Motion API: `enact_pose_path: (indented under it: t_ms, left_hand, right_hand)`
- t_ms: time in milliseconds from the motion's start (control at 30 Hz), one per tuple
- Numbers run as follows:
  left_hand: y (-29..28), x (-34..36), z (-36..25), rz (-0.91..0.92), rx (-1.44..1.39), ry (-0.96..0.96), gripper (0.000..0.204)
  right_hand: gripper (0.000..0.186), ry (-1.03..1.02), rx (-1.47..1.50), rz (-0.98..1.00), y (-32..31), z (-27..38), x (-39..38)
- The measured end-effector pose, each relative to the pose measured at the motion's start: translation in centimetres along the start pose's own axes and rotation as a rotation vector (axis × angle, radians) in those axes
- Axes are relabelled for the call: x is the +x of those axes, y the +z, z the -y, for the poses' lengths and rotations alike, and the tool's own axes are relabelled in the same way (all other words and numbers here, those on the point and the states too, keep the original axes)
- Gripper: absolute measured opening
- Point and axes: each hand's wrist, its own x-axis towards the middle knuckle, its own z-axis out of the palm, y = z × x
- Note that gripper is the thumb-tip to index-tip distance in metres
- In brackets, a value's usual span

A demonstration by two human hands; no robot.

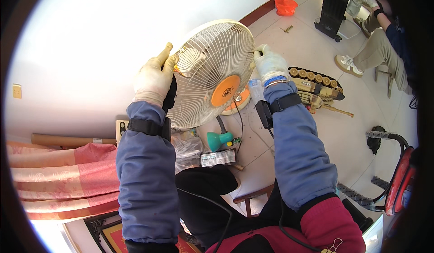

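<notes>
An electric fan (194, 88) with a pale wire grille, an orange centre cap and an orange base tilts before me. My left hand (155, 77), in a pale glove, grips the left rim of its grille, fingers partly hidden. At the opposite rim my right hand (271, 64), gloved too, is closed in a pinch. A short, thin dark piece pokes from its fingertips toward the grille, too small to name. Below the fan are a green lamp head (219, 140), a printed box (219, 158) and a clear plastic bag (187, 151).
A camouflage toy tank (316, 92) lies right of my right hand, near a plastic bottle (256, 90). A red bag (285, 7) stands by the wall. At upper right a person (382, 49) sits beside a black upright panel (334, 8). Patterned pink cloth (68, 180) hangs at left.
</notes>
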Motion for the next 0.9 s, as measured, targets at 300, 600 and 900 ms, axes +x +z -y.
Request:
enact_pose_path:
  t_ms: [300, 600, 900]
  left_hand:
    - [0.3, 0.4, 0.2, -0.002, -0.045, 0.011, 0.050]
    - [0.2, 0.3, 0.1, 0.000, -0.032, -0.010, 0.051]
    - [0.1, 0.3, 0.1, 0.000, 0.019, -0.001, 0.050]
  right_hand:
    - [0.024, 0.139, 0.386, 0.083, 0.0, -1.3, 0.7]
    - [0.026, 0.120, 0.353, 0.102, 1.0, -1.4, 0.6]
    - [0.023, -0.064, -0.019, 0.103, 1.7, -1.3, 0.5]
